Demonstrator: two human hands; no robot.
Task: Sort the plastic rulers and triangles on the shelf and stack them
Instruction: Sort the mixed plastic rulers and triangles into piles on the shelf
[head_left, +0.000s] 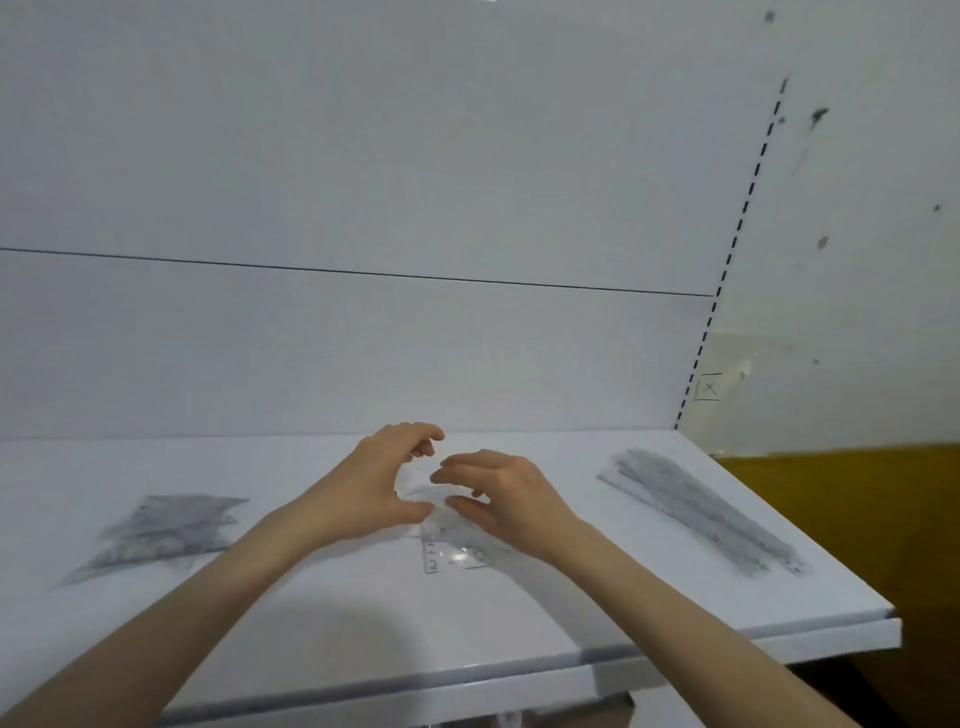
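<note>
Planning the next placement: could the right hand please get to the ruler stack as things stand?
Probably yes: the ruler stack lies on the right hand's side, with only bare shelf between.

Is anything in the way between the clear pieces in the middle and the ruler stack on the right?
Nothing visible. Only bare white shelf lies between the loose clear plastic pieces and the stack of long plastic rulers.

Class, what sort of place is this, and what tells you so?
Probably a shop or stockroom display unit: a white shelf with a slotted upright beside its back panel, and sorted stacks of clear triangles and rulers.
</note>
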